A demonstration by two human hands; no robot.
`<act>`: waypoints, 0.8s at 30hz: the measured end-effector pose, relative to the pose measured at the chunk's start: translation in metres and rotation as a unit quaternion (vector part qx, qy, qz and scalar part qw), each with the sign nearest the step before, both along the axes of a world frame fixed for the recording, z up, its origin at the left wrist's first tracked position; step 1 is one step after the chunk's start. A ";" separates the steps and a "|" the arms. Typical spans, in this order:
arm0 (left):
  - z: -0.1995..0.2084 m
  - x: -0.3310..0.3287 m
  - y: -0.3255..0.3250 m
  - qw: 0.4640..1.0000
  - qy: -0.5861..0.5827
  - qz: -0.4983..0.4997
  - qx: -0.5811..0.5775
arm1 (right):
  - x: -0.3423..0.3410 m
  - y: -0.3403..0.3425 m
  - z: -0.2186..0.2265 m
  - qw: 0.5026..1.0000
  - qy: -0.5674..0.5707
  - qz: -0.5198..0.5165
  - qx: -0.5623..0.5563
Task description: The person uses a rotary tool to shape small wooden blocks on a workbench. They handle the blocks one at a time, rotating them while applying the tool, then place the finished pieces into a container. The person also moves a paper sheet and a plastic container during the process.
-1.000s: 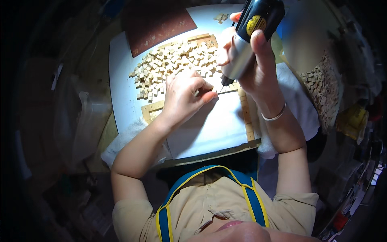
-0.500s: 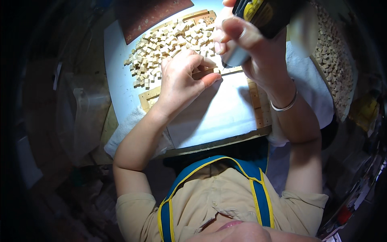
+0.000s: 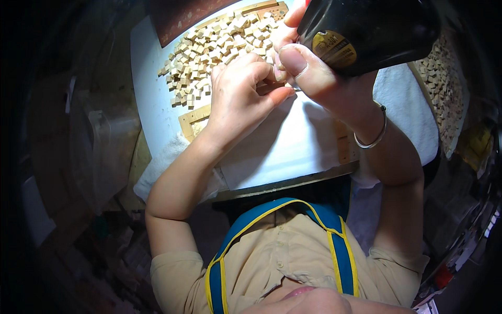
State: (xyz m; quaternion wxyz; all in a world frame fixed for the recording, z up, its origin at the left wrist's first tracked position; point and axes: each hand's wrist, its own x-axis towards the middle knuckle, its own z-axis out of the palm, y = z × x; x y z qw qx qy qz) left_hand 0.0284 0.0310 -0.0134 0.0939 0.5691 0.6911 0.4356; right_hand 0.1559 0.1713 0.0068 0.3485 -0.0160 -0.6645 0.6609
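Observation:
My left hand (image 3: pixel 240 94) is closed over the far part of the white work surface, its thumb and forefinger nearly together. What those fingers hold is hidden. Raised at the right, my right hand (image 3: pixel 329 83) grips a black, rounded, bottle-like object (image 3: pixel 387 31) with a yellow label, whose kind I cannot make out. That object covers part of the hand. The fingertips of both hands almost meet. Just beyond the left hand lies a heap of small pale wooden cubes (image 3: pixel 219 49). Parts of a wooden frame (image 3: pixel 193 119) show beside my left wrist and under my right wrist.
White paper (image 3: pixel 272 162) covers the near table. A white cloth (image 3: pixel 170 157) hangs at the left corner, and another white cloth (image 3: pixel 408 104) lies at the right. Many more small wooden pieces (image 3: pixel 444 94) fill the far right. A reddish-brown board (image 3: pixel 183 18) lies at the back.
My right hand has moved slightly left, closer to my left fingertips. The black object has come lower and turned, now filling more of the view. A shiny metal part below it is no longer visible.

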 end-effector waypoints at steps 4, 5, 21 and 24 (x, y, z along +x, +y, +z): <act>-0.001 0.001 -0.001 1.000 0.011 0.004 -0.004 | 0.000 -0.002 -0.001 1.000 -0.009 0.003 -0.001; 0.000 0.001 -0.001 1.000 0.010 0.005 -0.005 | 0.000 -0.001 0.000 1.000 -0.011 0.003 -0.002; 0.000 0.001 -0.001 1.000 0.007 0.011 -0.010 | -0.002 -0.003 -0.002 0.999 -0.026 0.015 -0.012; 0.001 0.001 -0.001 1.000 -0.004 0.014 -0.026 | -0.002 -0.003 -0.002 0.999 -0.028 0.017 -0.013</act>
